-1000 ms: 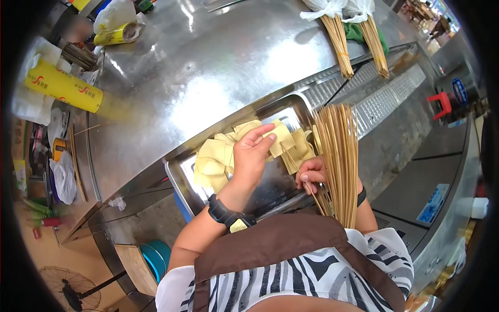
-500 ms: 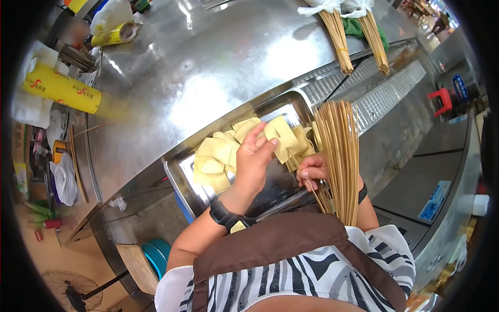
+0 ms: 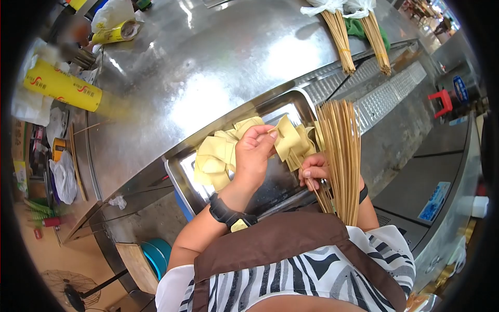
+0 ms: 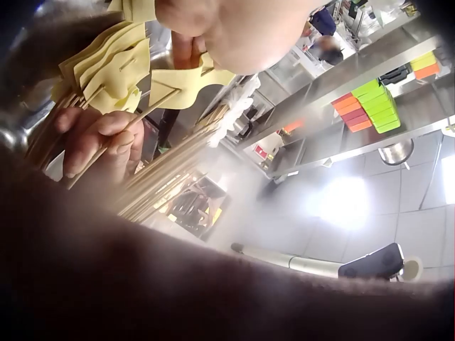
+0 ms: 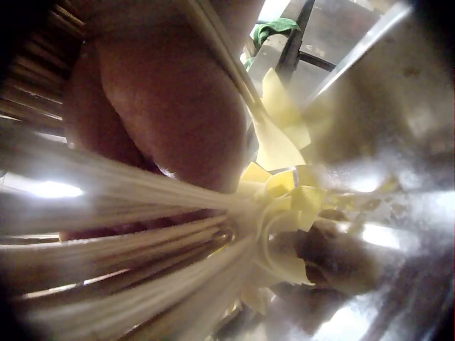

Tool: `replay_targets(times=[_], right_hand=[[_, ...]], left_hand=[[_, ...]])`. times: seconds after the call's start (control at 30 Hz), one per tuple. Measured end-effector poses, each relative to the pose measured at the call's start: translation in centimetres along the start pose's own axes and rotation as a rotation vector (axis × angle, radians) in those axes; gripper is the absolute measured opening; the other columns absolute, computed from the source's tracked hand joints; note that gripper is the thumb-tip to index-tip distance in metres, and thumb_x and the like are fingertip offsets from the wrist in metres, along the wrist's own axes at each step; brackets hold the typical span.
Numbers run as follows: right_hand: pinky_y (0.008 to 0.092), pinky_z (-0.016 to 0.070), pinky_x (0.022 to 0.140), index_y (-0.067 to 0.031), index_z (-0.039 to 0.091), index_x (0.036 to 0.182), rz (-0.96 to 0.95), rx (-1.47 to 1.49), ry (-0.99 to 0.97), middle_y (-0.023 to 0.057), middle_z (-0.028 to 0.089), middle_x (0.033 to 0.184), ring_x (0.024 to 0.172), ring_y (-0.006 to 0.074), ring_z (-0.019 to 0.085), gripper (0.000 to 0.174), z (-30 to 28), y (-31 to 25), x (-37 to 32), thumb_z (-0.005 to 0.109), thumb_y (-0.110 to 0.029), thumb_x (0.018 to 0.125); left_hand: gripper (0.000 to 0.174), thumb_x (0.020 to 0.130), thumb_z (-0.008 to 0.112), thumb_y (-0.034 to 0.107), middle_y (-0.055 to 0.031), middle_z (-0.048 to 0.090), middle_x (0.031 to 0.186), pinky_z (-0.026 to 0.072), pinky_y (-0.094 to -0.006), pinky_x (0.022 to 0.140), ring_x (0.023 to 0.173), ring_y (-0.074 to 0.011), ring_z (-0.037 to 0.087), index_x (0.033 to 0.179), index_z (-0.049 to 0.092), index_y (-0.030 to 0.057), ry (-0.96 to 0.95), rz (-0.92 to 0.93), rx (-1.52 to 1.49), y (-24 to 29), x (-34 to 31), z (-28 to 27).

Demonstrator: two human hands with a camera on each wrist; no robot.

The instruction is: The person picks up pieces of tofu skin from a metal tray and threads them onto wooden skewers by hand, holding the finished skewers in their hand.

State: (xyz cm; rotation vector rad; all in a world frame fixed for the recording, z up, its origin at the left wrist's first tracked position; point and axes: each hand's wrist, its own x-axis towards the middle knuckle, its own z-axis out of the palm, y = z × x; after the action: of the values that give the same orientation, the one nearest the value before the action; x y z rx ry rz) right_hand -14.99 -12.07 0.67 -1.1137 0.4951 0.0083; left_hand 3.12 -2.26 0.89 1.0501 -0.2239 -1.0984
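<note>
My left hand [image 3: 252,158] pinches the edge of a thin yellow tofu sheet [image 3: 287,139] between thumb and fingers. A thin wooden skewer [image 4: 152,109] runs through this sheet, as the left wrist view shows. My right hand [image 3: 315,167] pinches that skewer below the sheet. Other folded sheets [image 4: 106,67] on skewers stand bunched beside the right fingers. A large bundle of bare skewers [image 3: 340,156] fans upright over the right forearm and hides part of it. Loose yellow sheets [image 3: 215,156] lie piled in the metal tray [image 3: 173,179], left of my left hand.
The tray sits against a steel counter [image 3: 156,93]. Two bagged skewer bundles [image 3: 339,41] lie at its back right. Rolls of yellow-wrapped film [image 3: 65,87] stand at the left. A red stool [image 3: 441,103] is on the floor to the right.
The right hand's skewer has moved up into the sheet and pierced it. My left fingers, earlier spread beside the sheet, now pinch its edge, and the sheet is bent up.
</note>
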Motion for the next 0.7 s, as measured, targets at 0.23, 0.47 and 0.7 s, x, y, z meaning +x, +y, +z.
replay_targets(times=[0.23,0.47,0.7], right_hand=[[0.0260,0.0492,0.072,-0.0012,0.059,0.079,-0.035,0.036,-0.010,-0.0001,0.052,0.058,0.056,0.0091,0.052,0.018,-0.4,0.3,0.3,0.060,-0.015,0.090],[0.0266,0.0498,0.073,-0.0016,0.057,0.082,-0.016,0.149,0.000,-0.0007,0.053,0.058,0.055,0.0083,0.053,0.013,-0.4,0.2,0.2,0.063,-0.012,0.088],[0.0225,0.0482,0.066,-0.0029,0.057,0.081,-0.011,0.108,0.037,-0.0007,0.054,0.059,0.053,0.0074,0.052,0.013,0.0,-0.8,0.2,0.066,-0.012,0.086]], left_hand=[[0.030,0.089,0.060,0.001,-0.0110,0.066,0.099,0.0526,-0.0263,0.073,0.085,-0.0131,0.063,0.115,0.046,0.0002,-0.080,-0.041,0.073,-1.0,-1.1,-0.4],[0.037,0.088,0.058,-0.002,-0.0131,0.065,0.103,0.0530,-0.0307,0.077,0.091,-0.0171,0.064,0.121,0.042,0.0007,-0.178,-0.139,0.128,-1.4,-1.4,-0.5],[0.022,0.093,0.059,0.014,-0.0067,0.066,0.096,0.0516,-0.0253,0.066,0.080,-0.0107,0.064,0.111,0.053,0.0014,-0.172,-0.237,0.002,-1.6,-0.9,-0.9]])
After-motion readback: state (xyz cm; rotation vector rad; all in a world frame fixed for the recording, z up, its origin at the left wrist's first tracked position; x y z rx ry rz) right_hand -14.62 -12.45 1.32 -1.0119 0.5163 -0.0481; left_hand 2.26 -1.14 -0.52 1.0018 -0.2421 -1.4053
